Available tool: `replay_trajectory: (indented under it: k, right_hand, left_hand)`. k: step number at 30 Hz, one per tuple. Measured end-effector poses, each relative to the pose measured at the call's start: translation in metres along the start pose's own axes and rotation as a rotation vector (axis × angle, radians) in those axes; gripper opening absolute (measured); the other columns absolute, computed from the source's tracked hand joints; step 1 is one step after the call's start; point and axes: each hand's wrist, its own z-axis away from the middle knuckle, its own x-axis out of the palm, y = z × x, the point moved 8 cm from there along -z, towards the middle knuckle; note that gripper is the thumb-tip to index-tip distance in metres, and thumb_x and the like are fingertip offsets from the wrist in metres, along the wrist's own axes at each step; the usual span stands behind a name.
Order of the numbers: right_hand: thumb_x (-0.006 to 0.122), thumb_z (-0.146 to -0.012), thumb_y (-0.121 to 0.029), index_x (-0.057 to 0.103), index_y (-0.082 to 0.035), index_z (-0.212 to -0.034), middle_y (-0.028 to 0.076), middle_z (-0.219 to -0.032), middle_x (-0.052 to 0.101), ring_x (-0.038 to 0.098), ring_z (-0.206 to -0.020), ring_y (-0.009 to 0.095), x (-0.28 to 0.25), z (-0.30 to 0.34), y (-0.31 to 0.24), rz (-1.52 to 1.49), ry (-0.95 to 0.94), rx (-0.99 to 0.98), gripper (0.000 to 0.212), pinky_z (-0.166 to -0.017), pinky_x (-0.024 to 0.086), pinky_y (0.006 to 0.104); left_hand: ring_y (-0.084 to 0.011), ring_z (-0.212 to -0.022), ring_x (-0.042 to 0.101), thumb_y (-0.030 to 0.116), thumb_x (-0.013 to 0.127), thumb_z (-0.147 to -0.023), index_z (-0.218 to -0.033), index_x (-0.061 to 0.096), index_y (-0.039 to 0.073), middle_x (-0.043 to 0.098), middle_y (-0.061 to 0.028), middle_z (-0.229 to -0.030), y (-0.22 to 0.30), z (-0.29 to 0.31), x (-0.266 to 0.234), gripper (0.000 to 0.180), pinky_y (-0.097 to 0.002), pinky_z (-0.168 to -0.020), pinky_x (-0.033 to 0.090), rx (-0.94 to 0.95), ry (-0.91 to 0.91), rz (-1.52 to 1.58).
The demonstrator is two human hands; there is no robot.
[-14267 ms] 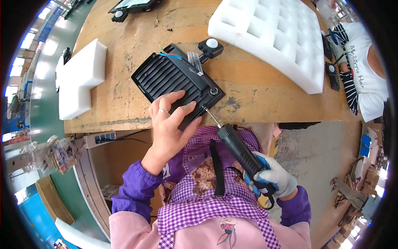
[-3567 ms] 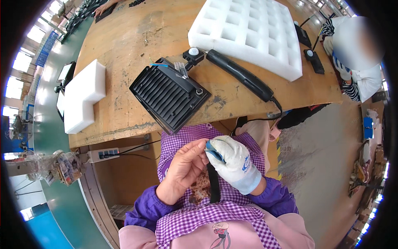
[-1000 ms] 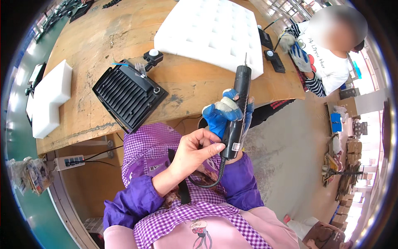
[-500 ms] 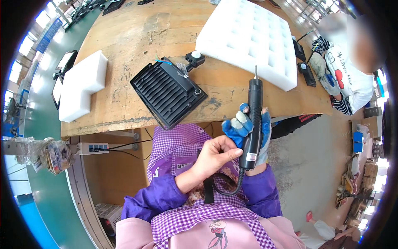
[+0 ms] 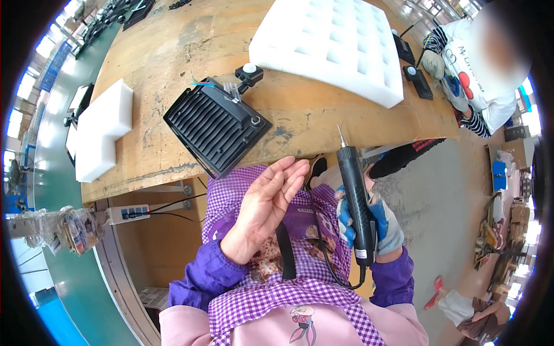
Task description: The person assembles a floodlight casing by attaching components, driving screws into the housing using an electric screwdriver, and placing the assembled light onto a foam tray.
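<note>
My right hand [image 5: 385, 226], in a blue and white glove, is wrapped around a black electric screwdriver [image 5: 356, 202]. The bit points up and away from me, and a cord runs from its lower end. Bare and palm up, my left hand [image 5: 268, 202] is held over my lap with the fingers stretched and slightly curled. I see nothing in it. Just beyond it, at the table's near edge, lies a black finned floodlight housing [image 5: 216, 124]. A sensor with a white dome [image 5: 249, 69] is attached to its far side, with blue wire ends beside it.
A large white foam tray [image 5: 329, 46] with pockets lies at the far side of the wooden table [image 5: 138, 155]. An L-shaped white foam block [image 5: 104, 132] sits at the left. A gloved co-worker [image 5: 461, 75] is at the right, near small black sensor parts [image 5: 418, 82]. A power strip [image 5: 130, 213] hangs at lower left.
My right hand has moved right and toward me with the screwdriver. My left hand has left the tool and turned palm up, its fingers straightened. The view has shifted slightly.
</note>
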Motion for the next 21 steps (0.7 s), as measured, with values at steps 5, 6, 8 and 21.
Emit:
replay_trajectory:
  k: [5, 6, 8, 21]
  right_hand:
    - [0.082, -0.074, -0.042, 0.035, -0.003, -0.138, 0.01, -0.094, 0.058, 0.064, -0.074, 0.02, 0.012, 0.014, 0.014, -0.063, -0.074, 0.173, 0.088, -0.061, 0.054, 0.03]
    - [0.082, -0.074, -0.042, 0.035, -0.003, -0.138, 0.01, -0.094, 0.058, 0.064, -0.074, 0.02, 0.013, 0.018, 0.02, -0.064, -0.081, 0.175, 0.088, -0.061, 0.054, 0.03]
    - [0.085, -0.068, -0.039, 0.028, 0.0, -0.144, 0.011, -0.087, 0.056, 0.062, -0.064, 0.019, 0.009, 0.025, 0.029, -0.043, -0.045, 0.165, 0.103, -0.053, 0.052, 0.0278]
    - [0.08, -0.058, -0.012, 0.034, -0.006, -0.141, 0.008, -0.095, 0.059, 0.061, -0.077, 0.017, -0.009, 0.054, 0.046, 0.124, -0.021, 0.368, 0.095, -0.067, 0.051, 0.0284]
  left_hand:
    - [-0.026, -0.102, 0.066, 0.015, 0.043, -0.103, -0.125, 0.048, -0.004, 0.062, -0.0225, -0.117, -0.006, -0.006, -0.018, 0.03, -0.0308, -0.088, 0.057, -0.039, 0.02, -0.053]
    - [-0.024, -0.091, 0.067, 0.017, 0.044, -0.102, -0.122, 0.05, -0.003, 0.064, -0.02, -0.11, -0.011, -0.009, -0.026, 0.029, -0.0298, -0.081, 0.058, -0.077, -0.024, -0.04]
    - [-0.0193, -0.078, 0.065, 0.019, 0.046, -0.102, -0.116, 0.054, -0.003, 0.066, -0.0165, -0.102, -0.015, -0.008, -0.031, 0.027, -0.0263, -0.07, 0.056, -0.12, 0.019, -0.079]
    - [-0.0203, -0.088, 0.067, 0.014, 0.046, -0.102, -0.118, 0.051, -0.001, 0.065, -0.0158, -0.104, -0.003, -0.003, -0.022, 0.024, -0.0263, -0.08, 0.057, -0.059, 0.009, -0.069]
